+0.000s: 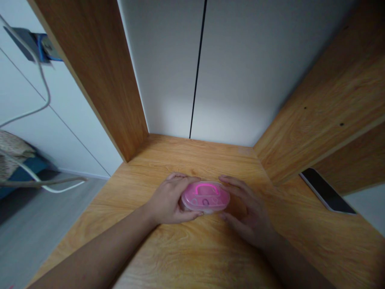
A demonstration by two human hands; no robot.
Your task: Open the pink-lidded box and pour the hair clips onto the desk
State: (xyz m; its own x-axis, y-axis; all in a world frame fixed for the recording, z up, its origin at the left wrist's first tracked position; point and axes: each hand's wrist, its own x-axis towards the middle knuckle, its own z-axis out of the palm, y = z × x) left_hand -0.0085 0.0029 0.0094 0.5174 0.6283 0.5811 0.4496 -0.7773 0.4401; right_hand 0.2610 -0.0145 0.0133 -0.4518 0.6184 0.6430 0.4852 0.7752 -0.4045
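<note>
- Far left of the pink case, off the desk: a white cable [45, 86] hangs from a dark wall plug with a blue part [36, 45], and a second loop of it runs low above the grey floor [27, 224].
- Also far left of the case, at the frame edge: a patterned fabric item on a blue surface [15, 156]; its nature cannot be determined.
- Left of the case and behind it: a brown wood-grain upright panel [99, 72] rises from the light wood-grain desk top [186, 249].
- Left hand [168, 200]: resting on the desk, curled around the left end of the case, thumb on the near edge, fingers over the far edge; it is grasping the case.
- Small translucent pink oval plastic case with a brighter pink handle shape on its lid [205, 196]: lying flat on the desk top, near its middle, between both hands, lid closed.
- Right hand [246, 212]: fingers loosely spread, touching the right end of the case, thumb on the near side; contact is light and a firm grip cannot be confirmed.
- Behind the case: white back panels with a dark vertical seam [197, 72].
- Well right of the case: a black flat smartphone [326, 190], screen dark, lying at the foot of a slanted wood-grain side panel [331, 100].
</note>
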